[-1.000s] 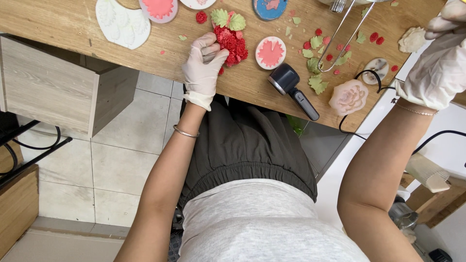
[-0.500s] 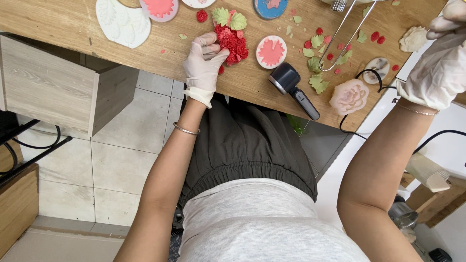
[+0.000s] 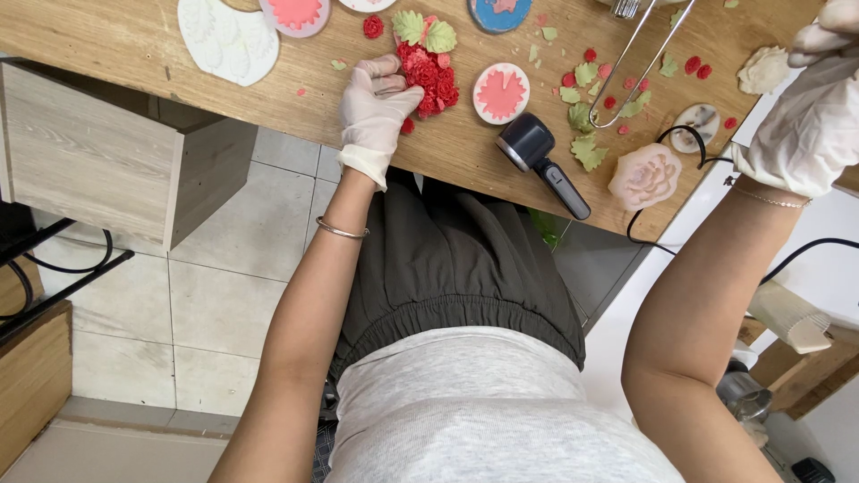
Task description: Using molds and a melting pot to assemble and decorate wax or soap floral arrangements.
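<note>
My left hand (image 3: 374, 112), in a white glove, rests on the wooden table (image 3: 134, 40) with its fingertips against a cluster of small red moulded flowers (image 3: 429, 76) topped by two pale green leaves (image 3: 424, 29). My right hand (image 3: 810, 112), also gloved, is up at the right edge of the view with its fingers curled; what they close on is cut off by the frame. A round pink mould (image 3: 501, 92) lies just right of the flower cluster.
A black hand-held tool (image 3: 541, 161) with a cable, a pale pink flower mould (image 3: 646, 175), metal tongs (image 3: 640, 54), loose green leaves and red bits (image 3: 586, 116), a white leaf mould (image 3: 228, 40), a wooden drawer unit (image 3: 107, 152) below the table.
The view has shifted slightly. My left hand stays at the red flower cluster with small finger movements. The right hand has not moved.
</note>
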